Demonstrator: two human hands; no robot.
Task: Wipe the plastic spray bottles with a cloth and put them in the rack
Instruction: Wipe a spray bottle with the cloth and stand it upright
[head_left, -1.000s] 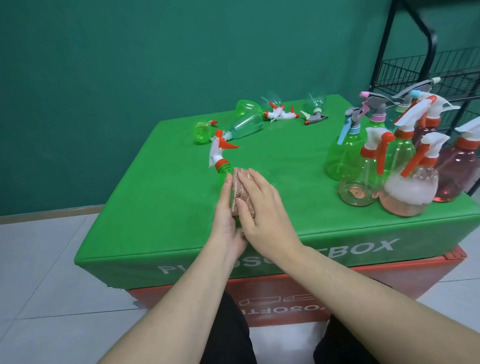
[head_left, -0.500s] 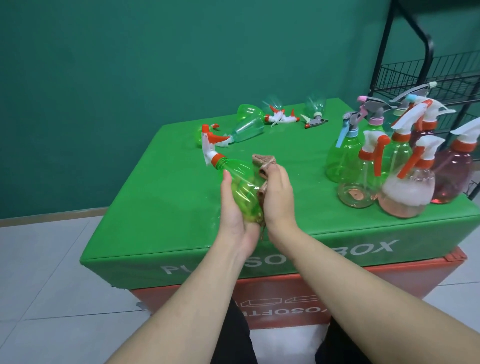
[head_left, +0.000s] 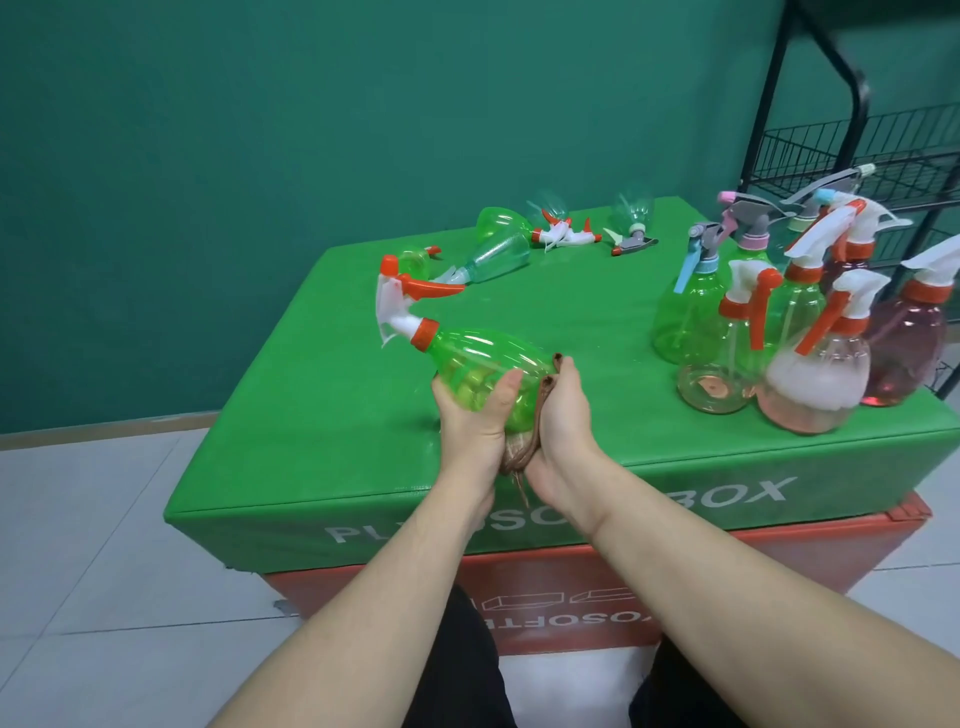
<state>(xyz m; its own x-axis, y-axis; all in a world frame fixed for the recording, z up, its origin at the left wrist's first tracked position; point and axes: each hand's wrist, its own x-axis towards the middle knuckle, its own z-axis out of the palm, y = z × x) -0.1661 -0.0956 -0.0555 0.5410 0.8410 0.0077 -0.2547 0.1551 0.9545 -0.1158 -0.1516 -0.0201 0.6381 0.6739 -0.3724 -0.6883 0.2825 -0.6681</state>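
Note:
My left hand (head_left: 470, 423) grips a green spray bottle (head_left: 483, 358) with a white head and orange trigger, tilted with the nozzle up and to the left. My right hand (head_left: 563, 415) holds a brown cloth (head_left: 524, 449) against the bottle's base and right side; most of the cloth is hidden between my palms. Several upright spray bottles (head_left: 810, 332) in green, clear and pink stand at the table's right. The black wire rack (head_left: 878, 150) stands behind them at the far right.
Several small bottles (head_left: 498, 249) and loose spray heads (head_left: 566, 236) lie at the back of the green padded table (head_left: 322, 415). An orange box sits under the table top. Grey floor tiles lie to the left; a green wall is behind.
The bottle has tilted from pointing away to lying across, nozzle up-left. My right hand has slid with the cloth from the bottle's top down to its base.

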